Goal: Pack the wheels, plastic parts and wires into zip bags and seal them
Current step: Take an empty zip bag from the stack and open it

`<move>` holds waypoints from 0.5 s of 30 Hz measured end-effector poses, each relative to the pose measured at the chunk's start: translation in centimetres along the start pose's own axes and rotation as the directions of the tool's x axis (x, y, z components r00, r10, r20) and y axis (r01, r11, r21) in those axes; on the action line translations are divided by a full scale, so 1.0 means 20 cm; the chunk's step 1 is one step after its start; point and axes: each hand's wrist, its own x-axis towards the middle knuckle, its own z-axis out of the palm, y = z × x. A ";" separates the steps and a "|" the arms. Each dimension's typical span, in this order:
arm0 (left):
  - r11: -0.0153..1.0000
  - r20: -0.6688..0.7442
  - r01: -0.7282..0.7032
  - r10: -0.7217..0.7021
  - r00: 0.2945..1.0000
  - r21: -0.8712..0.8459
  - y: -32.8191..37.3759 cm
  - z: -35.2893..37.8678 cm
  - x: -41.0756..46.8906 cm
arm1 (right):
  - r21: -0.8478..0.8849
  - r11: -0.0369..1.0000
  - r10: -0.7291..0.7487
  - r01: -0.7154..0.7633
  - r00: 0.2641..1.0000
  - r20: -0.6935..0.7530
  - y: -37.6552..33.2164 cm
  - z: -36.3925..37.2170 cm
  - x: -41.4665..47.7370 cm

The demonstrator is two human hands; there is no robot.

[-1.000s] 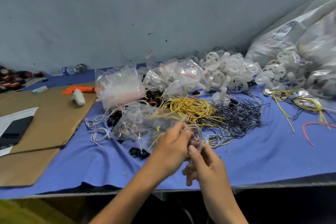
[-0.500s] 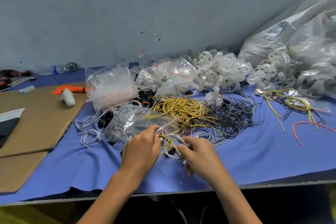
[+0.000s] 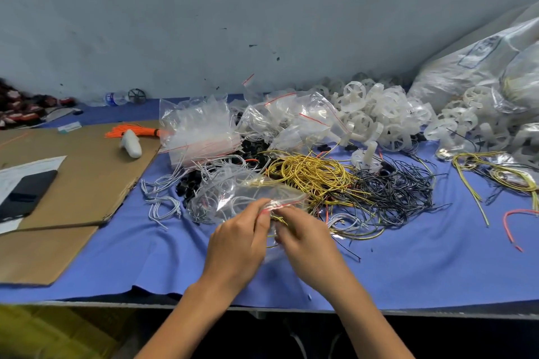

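Both hands meet near the middle of the tabletop's (image 3: pixel 291 306) front edge, over a blue cloth (image 3: pixel 140 251). The left hand (image 3: pixel 237 242) pinches the red-striped mouth of a clear zip bag (image 3: pixel 248 192), its fingers (image 3: pixel 259 209) curled on the plastic. The right hand (image 3: pixel 306 239) grips the same mouth from the other side, fingers clenched. A few yellow strands show between the two hands, but I cannot tell whether the right hand holds them as well. The bag stretches away from the hands toward the left, lying on the cloth with thin wires inside.

Just behind the bag lies a tangle of yellow wires (image 3: pixel 309 175), and black wires (image 3: pixel 390 189) spread to its right. White wires (image 3: pixel 163 201) and black parts (image 3: pixel 189 183) lie to the bag's left. Farther back sits a stack of empty bags (image 3: pixel 198 131), with white wheels (image 3: pixel 373 116) heaped toward the back right corner against a large sack (image 3: pixel 472 67).

On the left side is cardboard (image 3: pixel 81 178) – it carries a phone (image 3: pixel 26 192) and an orange bundle (image 3: pixel 131 129). A red wire (image 3: pixel 509 227) lies alone near the right edge.
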 end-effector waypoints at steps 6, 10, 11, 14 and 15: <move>0.872 -0.075 0.152 -0.210 0.975 -0.466 -0.06 -0.04 0.13 | -0.177 0.976 0.065 -0.129 0.943 -0.327 0.18 -0.16 -0.26; 0.820 -0.067 0.198 -0.276 0.959 -0.537 -0.07 -0.11 0.27 | -0.281 0.922 0.122 -0.267 0.888 -0.444 0.32 -0.36 -0.25; 0.827 -0.059 0.199 -0.268 0.961 -0.526 -0.07 -0.11 0.29 | -0.300 0.902 0.150 -0.309 0.878 -0.454 0.35 -0.43 -0.22; 0.800 -0.017 0.228 -0.286 0.958 -0.555 -0.03 -0.13 0.34 | -0.358 0.869 0.217 -0.342 0.913 -0.345 0.35 -0.56 -0.17; 0.788 -0.006 0.235 -0.289 0.957 -0.569 -0.02 -0.15 0.37 | -0.350 0.896 0.184 -0.275 0.944 -0.274 0.32 -0.54 -0.17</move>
